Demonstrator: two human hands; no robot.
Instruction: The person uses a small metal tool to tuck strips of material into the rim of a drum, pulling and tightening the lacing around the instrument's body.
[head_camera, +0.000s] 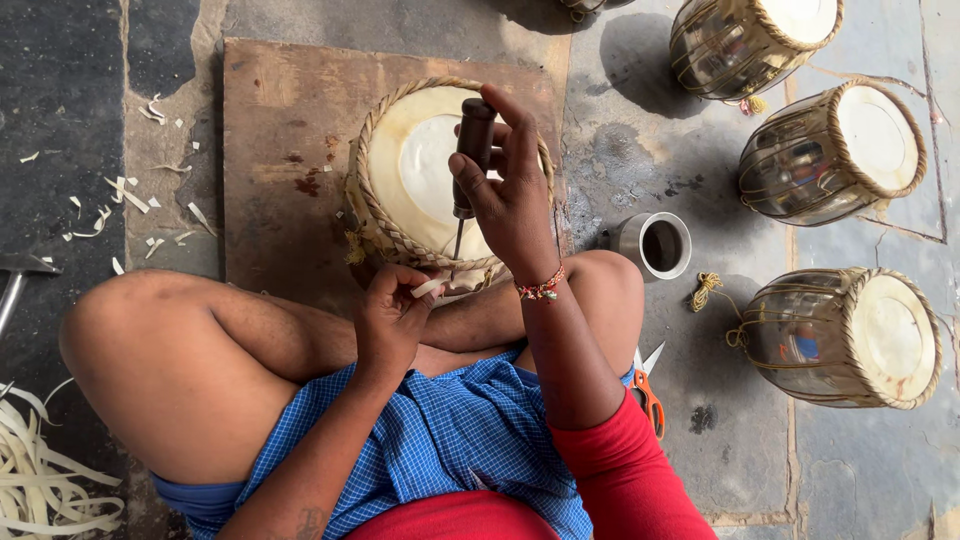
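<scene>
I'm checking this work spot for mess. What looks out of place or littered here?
Pale strip offcuts lie scattered on the floor left of the wooden board, and orange-handled scissors lie half hidden by the knee. The right hand grips an awl over the drum; nothing looks damaged.

Floor's rough grey stone slabs with cracked joints, darker and stained on the left; a worn brown wooden board lies flat on it; pale shavings are scattered at left; daylight falls from above, shadows soft.
</scene>
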